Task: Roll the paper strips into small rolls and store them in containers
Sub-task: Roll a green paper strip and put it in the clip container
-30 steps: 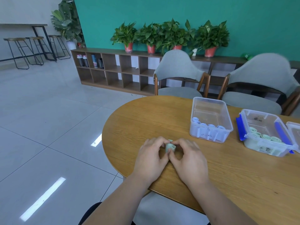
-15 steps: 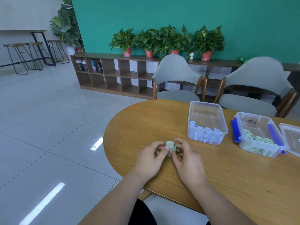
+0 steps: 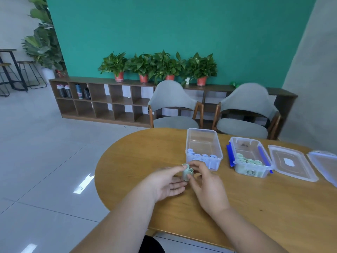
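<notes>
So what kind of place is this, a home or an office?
Probably an office lounge or break area: a long cubby shelf topped with potted plants, bar stools by a high table, and two padded chairs at the wooden table.

Bright daylight, floor [image 3: 45, 161] glare, perhaps soft edges
</notes>
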The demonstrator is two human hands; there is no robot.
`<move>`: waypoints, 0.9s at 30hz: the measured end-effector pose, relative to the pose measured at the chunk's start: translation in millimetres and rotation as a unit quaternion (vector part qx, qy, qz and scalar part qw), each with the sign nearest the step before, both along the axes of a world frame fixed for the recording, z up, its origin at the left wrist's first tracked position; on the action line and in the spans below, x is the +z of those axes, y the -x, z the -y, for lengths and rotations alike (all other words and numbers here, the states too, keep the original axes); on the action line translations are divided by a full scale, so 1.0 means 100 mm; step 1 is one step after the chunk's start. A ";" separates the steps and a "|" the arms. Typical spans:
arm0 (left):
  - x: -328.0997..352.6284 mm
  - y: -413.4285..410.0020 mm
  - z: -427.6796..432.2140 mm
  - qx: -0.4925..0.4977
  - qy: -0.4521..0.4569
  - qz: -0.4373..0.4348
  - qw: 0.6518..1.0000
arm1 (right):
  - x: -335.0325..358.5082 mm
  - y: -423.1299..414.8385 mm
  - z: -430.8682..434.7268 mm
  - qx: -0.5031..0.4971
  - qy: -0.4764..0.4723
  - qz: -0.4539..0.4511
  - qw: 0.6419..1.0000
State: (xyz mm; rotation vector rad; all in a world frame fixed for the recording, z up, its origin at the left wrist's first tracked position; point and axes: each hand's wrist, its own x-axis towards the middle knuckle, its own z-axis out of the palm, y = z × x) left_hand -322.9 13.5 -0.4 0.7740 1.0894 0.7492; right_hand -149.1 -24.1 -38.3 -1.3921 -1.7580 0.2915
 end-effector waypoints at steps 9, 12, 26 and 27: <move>0.15 -0.68 0.10 -0.039 -0.033 0.009 0.999 | 0.20 -0.55 0.31 -0.062 -0.003 -0.006 0.998; 0.20 -0.89 0.14 -0.058 -0.045 -0.003 0.997 | 0.26 -0.75 0.40 -0.068 -0.002 -0.011 0.998; 0.36 -1.66 -0.03 -0.055 -0.068 -0.039 0.995 | 0.47 -1.63 0.43 -0.080 -0.065 0.023 0.994; 0.38 -1.72 -0.04 -0.062 -0.077 -0.050 0.994 | 0.48 -1.68 0.40 -0.078 -0.062 0.022 0.995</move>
